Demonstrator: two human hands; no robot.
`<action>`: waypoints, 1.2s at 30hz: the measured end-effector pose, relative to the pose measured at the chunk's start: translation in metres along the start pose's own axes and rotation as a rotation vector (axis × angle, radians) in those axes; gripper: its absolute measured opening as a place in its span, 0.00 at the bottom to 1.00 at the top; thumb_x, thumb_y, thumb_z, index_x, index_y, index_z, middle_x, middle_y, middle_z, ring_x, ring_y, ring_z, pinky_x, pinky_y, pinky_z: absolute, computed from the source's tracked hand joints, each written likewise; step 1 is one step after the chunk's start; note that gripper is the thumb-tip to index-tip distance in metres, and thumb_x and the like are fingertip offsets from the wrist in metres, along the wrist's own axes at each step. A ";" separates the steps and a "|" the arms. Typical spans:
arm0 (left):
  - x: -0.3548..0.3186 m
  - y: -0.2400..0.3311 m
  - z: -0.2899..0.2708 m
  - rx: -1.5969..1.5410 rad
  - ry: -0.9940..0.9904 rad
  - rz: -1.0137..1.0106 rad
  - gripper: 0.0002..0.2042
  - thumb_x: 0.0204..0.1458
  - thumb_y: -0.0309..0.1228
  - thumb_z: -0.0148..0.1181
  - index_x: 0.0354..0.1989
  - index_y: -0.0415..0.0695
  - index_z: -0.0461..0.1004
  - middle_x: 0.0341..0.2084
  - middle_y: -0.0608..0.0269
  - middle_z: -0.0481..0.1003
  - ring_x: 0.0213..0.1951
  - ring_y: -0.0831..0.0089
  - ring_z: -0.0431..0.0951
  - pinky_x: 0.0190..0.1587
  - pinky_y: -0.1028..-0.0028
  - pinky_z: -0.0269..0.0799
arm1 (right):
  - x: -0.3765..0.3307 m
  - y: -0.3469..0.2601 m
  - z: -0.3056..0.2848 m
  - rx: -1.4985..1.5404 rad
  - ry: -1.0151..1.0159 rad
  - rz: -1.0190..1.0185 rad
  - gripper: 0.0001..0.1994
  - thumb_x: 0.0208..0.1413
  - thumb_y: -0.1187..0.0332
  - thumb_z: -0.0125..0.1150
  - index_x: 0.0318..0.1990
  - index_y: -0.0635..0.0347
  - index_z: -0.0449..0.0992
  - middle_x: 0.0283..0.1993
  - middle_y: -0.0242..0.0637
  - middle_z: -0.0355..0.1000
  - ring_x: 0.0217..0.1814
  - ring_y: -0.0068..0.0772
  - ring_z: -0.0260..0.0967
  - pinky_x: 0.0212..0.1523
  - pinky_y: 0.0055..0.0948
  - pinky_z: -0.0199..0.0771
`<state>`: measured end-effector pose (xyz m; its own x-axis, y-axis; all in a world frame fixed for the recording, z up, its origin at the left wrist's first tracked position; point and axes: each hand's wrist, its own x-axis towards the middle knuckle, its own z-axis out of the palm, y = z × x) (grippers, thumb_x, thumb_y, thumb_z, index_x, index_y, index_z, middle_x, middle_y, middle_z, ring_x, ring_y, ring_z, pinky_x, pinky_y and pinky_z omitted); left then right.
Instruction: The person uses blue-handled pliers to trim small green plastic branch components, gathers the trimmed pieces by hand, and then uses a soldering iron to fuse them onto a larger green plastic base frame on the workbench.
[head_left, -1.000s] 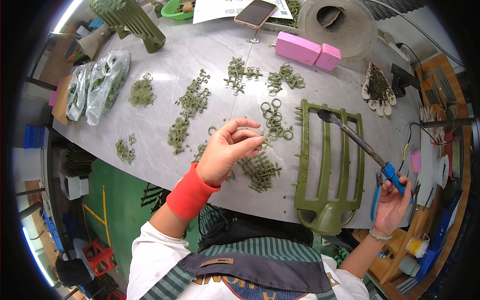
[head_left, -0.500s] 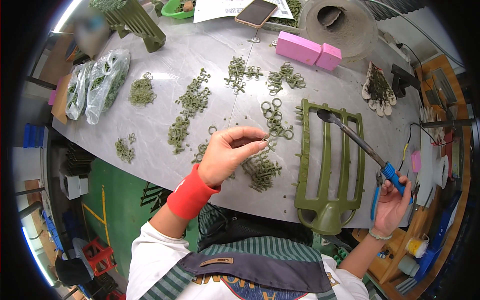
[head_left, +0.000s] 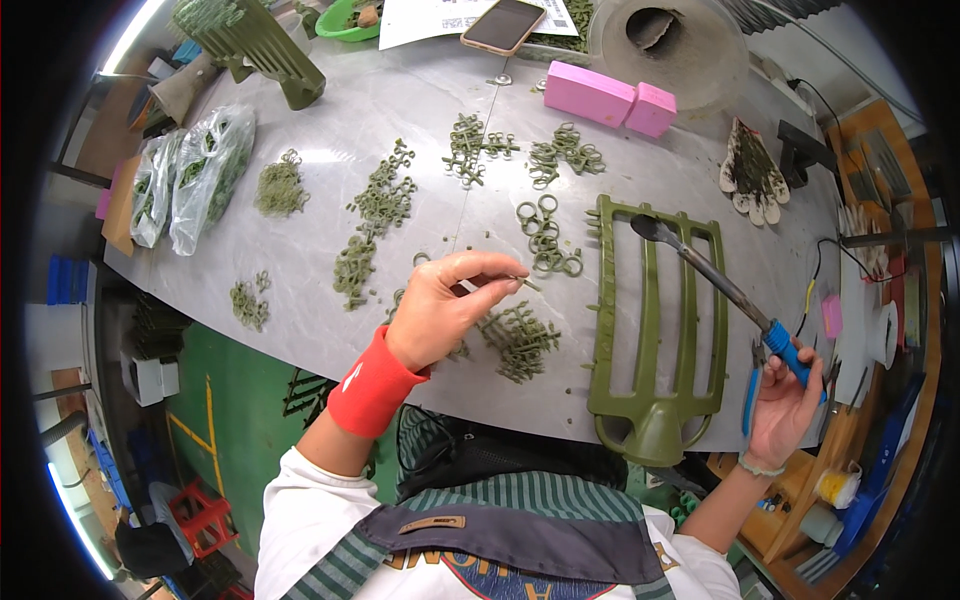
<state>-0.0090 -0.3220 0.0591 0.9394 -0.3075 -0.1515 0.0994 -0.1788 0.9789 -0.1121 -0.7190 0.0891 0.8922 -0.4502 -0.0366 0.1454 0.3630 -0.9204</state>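
Note:
My left hand (head_left: 440,308), with a red wristband, is pinched closed on a small green wax piece (head_left: 530,284), just above the table. Below it lies a pile of small green branched pieces (head_left: 525,342). My right hand (head_left: 785,405) is wrapped round the blue handle of a metal tool (head_left: 725,287) with a dark, spoon-shaped tip. That tip hangs over the upper part of a green slatted frame (head_left: 652,330), which lies flat with a cup-like end toward me. Small studs run along the frame's left side. Green rings (head_left: 545,236) lie between the frame and my left hand.
Heaps of small green parts (head_left: 382,205) spread across the grey table (head_left: 300,225). Clear bags (head_left: 212,175) stand at the left, beyond them a green slatted part (head_left: 262,55). Pink blocks (head_left: 608,98), a phone (head_left: 503,26), a stained glove (head_left: 754,172) and blue-handled pliers (head_left: 752,395) also lie around.
My left hand has shifted slightly left, still pinching the small green piece. The tool in my right hand stays over the frame. The whole view has shifted a little.

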 end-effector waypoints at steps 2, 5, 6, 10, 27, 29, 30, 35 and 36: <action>0.000 -0.004 -0.001 -0.052 -0.019 0.005 0.10 0.55 0.18 0.59 0.45 0.36 0.79 0.43 0.63 0.79 0.42 0.78 0.79 0.47 0.78 0.75 | 0.000 0.000 0.000 -0.001 0.005 0.001 0.15 0.69 0.57 0.50 0.44 0.61 0.71 0.53 0.42 0.67 0.39 0.31 0.72 0.44 0.26 0.76; 0.002 -0.009 0.001 -0.191 -0.029 0.001 0.11 0.57 0.18 0.57 0.47 0.35 0.78 0.44 0.61 0.79 0.43 0.75 0.79 0.47 0.75 0.77 | -0.002 0.000 -0.001 0.013 0.024 0.010 0.15 0.68 0.57 0.50 0.44 0.61 0.71 0.53 0.42 0.67 0.39 0.30 0.72 0.44 0.25 0.76; 0.003 -0.010 0.002 -0.281 -0.021 -0.008 0.12 0.57 0.18 0.56 0.49 0.35 0.77 0.43 0.61 0.79 0.43 0.74 0.79 0.47 0.74 0.78 | -0.002 0.000 -0.001 0.016 0.016 0.008 0.15 0.68 0.57 0.50 0.44 0.61 0.71 0.54 0.42 0.67 0.40 0.30 0.72 0.44 0.25 0.76; 0.008 -0.005 0.003 -0.284 -0.009 -0.078 0.10 0.58 0.19 0.57 0.47 0.34 0.77 0.42 0.60 0.79 0.42 0.73 0.80 0.47 0.73 0.79 | -0.004 0.001 -0.009 0.012 -0.021 -0.023 0.15 0.68 0.57 0.50 0.47 0.61 0.71 0.56 0.43 0.67 0.42 0.31 0.73 0.47 0.26 0.77; 0.131 0.011 0.055 0.531 0.011 0.435 0.10 0.50 0.19 0.64 0.42 0.37 0.77 0.33 0.58 0.82 0.38 0.70 0.84 0.43 0.74 0.78 | 0.010 -0.001 0.015 -0.267 0.097 -0.165 0.15 0.66 0.65 0.53 0.42 0.72 0.76 0.40 0.44 0.77 0.33 0.33 0.76 0.39 0.29 0.78; 0.135 0.010 0.058 0.559 -0.004 0.460 0.10 0.50 0.19 0.64 0.41 0.37 0.77 0.33 0.57 0.82 0.38 0.69 0.84 0.43 0.74 0.78 | 0.012 0.001 0.016 -0.289 0.089 -0.159 0.15 0.66 0.65 0.53 0.42 0.72 0.76 0.40 0.44 0.77 0.33 0.33 0.76 0.39 0.30 0.78; 0.136 0.011 0.058 0.592 -0.006 0.484 0.10 0.50 0.19 0.64 0.41 0.37 0.77 0.34 0.56 0.82 0.38 0.68 0.84 0.42 0.73 0.78 | 0.013 0.003 0.017 -0.305 0.068 -0.152 0.14 0.66 0.65 0.52 0.42 0.72 0.76 0.40 0.44 0.77 0.33 0.34 0.76 0.39 0.30 0.79; 0.138 0.021 0.057 0.674 -0.058 0.516 0.07 0.50 0.21 0.64 0.38 0.40 0.78 0.33 0.57 0.82 0.35 0.64 0.83 0.40 0.72 0.77 | 0.019 0.007 0.023 -0.294 0.052 -0.117 0.13 0.66 0.67 0.52 0.43 0.72 0.76 0.40 0.45 0.77 0.33 0.34 0.76 0.38 0.31 0.79; 0.138 0.022 0.057 0.699 -0.066 0.530 0.07 0.50 0.21 0.64 0.38 0.40 0.79 0.32 0.57 0.82 0.35 0.63 0.83 0.40 0.71 0.77 | 0.020 0.008 0.025 -0.297 0.039 -0.106 0.13 0.66 0.67 0.52 0.43 0.72 0.76 0.40 0.45 0.77 0.33 0.34 0.76 0.38 0.31 0.79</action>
<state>0.1040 -0.4219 0.0519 0.7816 -0.5622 0.2703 -0.5888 -0.5215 0.6176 -0.0826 -0.7051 0.0906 0.8606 -0.5061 0.0563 0.1007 0.0608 -0.9931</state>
